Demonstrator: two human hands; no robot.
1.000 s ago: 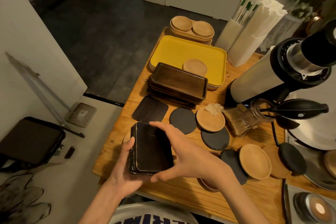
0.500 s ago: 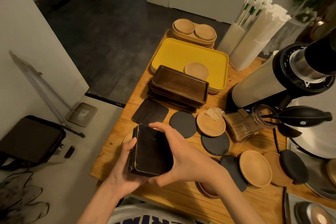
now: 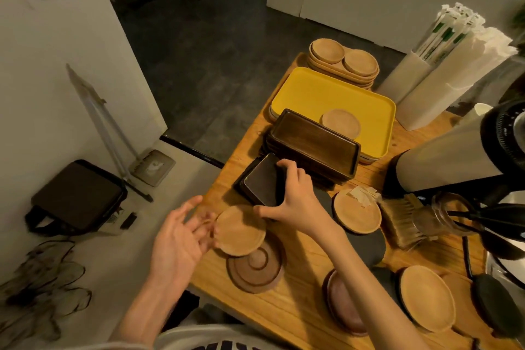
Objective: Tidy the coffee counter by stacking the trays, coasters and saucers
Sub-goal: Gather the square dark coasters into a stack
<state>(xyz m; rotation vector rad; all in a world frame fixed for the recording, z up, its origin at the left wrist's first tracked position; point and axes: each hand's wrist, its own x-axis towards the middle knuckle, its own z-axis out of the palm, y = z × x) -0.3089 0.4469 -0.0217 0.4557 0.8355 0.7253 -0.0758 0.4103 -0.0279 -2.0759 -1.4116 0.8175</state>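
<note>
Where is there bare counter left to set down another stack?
Bare wood lies along the near edge between the dark ringed saucer and the reddish saucer. The yellow tray holds one wooden disc, otherwise bare. It is crowded around the right hand and the brush.

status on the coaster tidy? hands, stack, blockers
Right hand gripping the dark square coaster stack, set by the dark trays. Left hand open, fingers at a light wooden saucer. No blockers seen.

Your left hand (image 3: 181, 239) has let go; your right hand (image 3: 295, 202) alone carried the square coaster stack (image 3: 262, 180) beside the dark trays (image 3: 312, 142).
</note>
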